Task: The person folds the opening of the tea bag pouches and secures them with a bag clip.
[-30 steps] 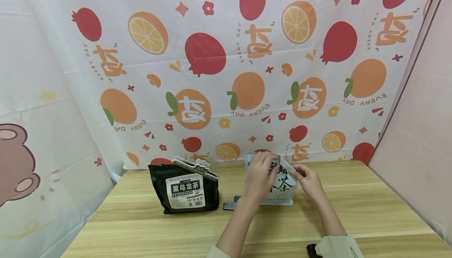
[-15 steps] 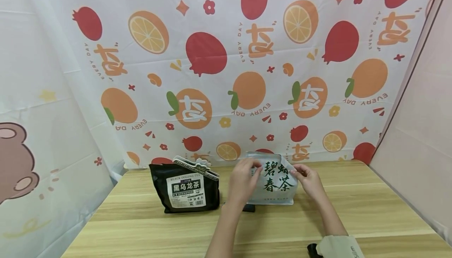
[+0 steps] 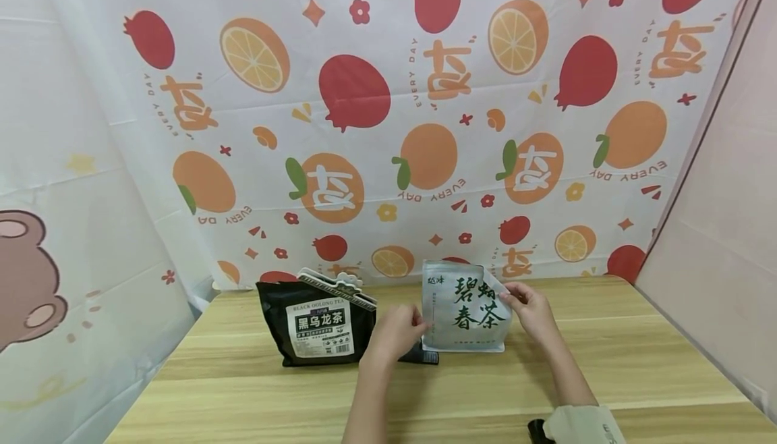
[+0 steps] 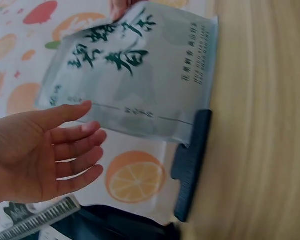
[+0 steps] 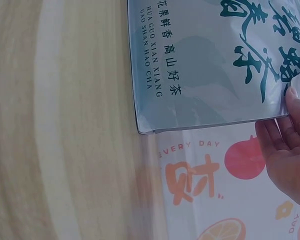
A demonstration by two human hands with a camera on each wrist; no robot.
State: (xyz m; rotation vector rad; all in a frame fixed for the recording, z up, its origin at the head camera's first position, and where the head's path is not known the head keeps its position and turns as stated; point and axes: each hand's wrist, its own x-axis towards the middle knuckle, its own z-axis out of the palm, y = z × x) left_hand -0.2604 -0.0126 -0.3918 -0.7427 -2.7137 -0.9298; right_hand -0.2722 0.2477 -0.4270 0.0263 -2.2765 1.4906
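On the wooden table (image 3: 546, 390), your pale tea pouch (image 3: 464, 309) stands upright, long axis vertical, printed face toward you.
Your right hand (image 3: 531, 309) pinches its upper right edge; your left hand (image 3: 394, 330) hangs open just left of it, fingers relaxed, not touching, above a dark clip (image 3: 419, 356), beside the black oolong bag (image 3: 318, 326).

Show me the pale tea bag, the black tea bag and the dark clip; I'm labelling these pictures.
pale tea bag (image 3: 464, 309), head view, middle of its printed front.
black tea bag (image 3: 318, 326), head view, its white label.
dark clip (image 4: 190, 165), left wrist view, middle of its bar.
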